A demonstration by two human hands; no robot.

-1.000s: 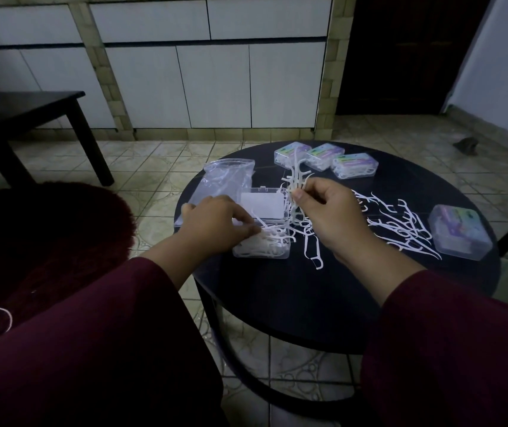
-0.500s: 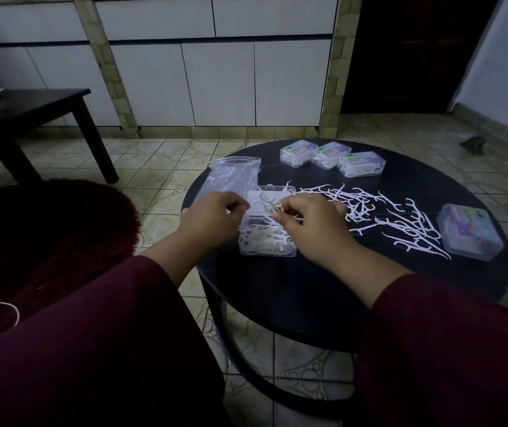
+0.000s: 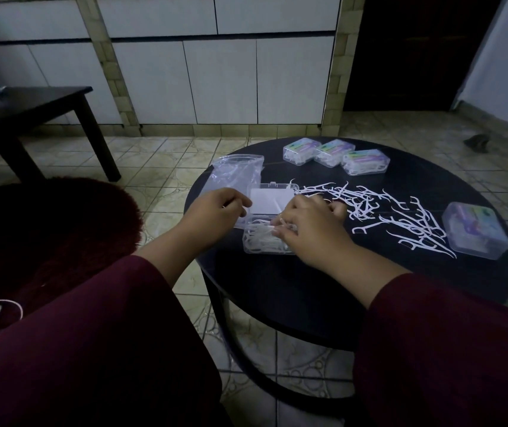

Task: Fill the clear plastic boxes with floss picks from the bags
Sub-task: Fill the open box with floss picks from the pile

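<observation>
One open clear plastic box [image 3: 266, 238] at the near left of the round black desk [image 3: 323, 291], lid [image 3: 272, 198] laid back on the far side, tray part-filled with white floss picks [image 3: 260, 238]. Right hand [image 3: 311, 226] over the tray's right end, fingers curled down onto the picks inside; whether any are pinched cannot be told. Left hand [image 3: 215, 211] at the box's left edge, fingers curled, touching the lid's left side. One crumpled clear bag [image 3: 235, 174] just beyond the left hand, partly under the lid. Loose floss picks [image 3: 400, 217] scattered to the right of the box, too many and too tangled to count. Four closed, filled boxes: three [image 3: 334, 155] in a row at the far edge, one [image 3: 476, 229] at the far right. Two maroon sleeves [image 3: 107, 334] nearest. One dark side table [image 3: 30, 103] at far left, on tiled floor [image 3: 160, 158].
</observation>
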